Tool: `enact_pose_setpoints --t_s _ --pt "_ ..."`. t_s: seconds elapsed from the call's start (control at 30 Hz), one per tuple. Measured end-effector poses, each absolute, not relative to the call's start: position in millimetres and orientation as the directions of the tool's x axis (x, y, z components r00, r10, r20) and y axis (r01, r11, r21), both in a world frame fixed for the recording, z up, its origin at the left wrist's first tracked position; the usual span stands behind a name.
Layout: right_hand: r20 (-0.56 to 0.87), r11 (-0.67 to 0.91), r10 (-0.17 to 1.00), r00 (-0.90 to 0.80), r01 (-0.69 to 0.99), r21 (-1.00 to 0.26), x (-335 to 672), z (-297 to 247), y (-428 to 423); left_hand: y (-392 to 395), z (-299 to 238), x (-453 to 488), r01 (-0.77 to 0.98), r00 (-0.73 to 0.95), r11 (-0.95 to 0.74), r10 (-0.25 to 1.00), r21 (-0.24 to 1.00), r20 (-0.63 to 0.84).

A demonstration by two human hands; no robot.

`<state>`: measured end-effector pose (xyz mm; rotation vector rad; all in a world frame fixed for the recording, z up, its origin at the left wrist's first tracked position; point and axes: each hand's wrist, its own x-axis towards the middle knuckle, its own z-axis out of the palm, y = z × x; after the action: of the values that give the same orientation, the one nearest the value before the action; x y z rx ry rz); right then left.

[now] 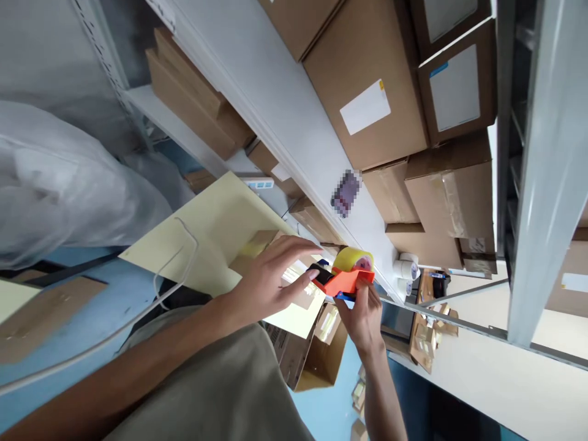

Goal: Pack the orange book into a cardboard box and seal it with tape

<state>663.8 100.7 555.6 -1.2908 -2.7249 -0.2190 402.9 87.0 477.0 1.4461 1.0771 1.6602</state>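
Observation:
My right hand (364, 315) is closed around the handle of an orange tape dispenser (344, 282) that carries a yellowish tape roll (353, 260). The dispenser's front end sits at the edge of a small cardboard box (257, 248) on a pale yellow tabletop (206, 226). My left hand (271, 278) lies over that box with its fingers stretched out. Its thumb reaches toward the black front of the dispenser. The top of the box is mostly hidden under this hand.
Grey metal shelving (285, 104) stacked with labelled cardboard boxes (367, 86) fills the far side. Clear plastic wrap (59, 177) bulges at the left. Open cartons (316, 355) stand on the blue floor below the table. White tape rolls (405, 269) sit on a shelf.

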Motion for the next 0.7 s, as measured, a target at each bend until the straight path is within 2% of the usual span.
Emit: enact_pose_setpoints --t_s 0.27,0.43,0.5,0.6,0.7 --pt "0.009 0.676 0.736 -0.677 0.735 0.06 626.0 580.9 96.9 91.2 465.0 365.7 0.01 -0.051 -0.399 0.915 0.917 0.399" --pt "-0.082 0.657 0.752 -0.654 0.754 0.014 604.6 592.4 95.9 88.5 461.2 351.2 -0.095 -0.043 -0.33 0.944 0.939 0.328" --pt "-0.151 0.606 0.786 -0.599 0.795 0.0 596.0 595.6 95.8 87.9 455.7 348.2 -0.163 -0.027 -0.235 0.972 0.958 0.234" --pt "-0.369 0.451 0.831 -0.417 0.892 0.007 578.9 599.9 97.9 85.9 441.9 348.4 -0.254 0.095 -0.001 0.995 0.967 0.026" --pt "-0.583 0.3 0.785 -0.209 0.952 0.062 561.1 606.2 102.9 79.8 426.9 354.3 -0.293 0.202 0.204 0.968 0.934 -0.148"
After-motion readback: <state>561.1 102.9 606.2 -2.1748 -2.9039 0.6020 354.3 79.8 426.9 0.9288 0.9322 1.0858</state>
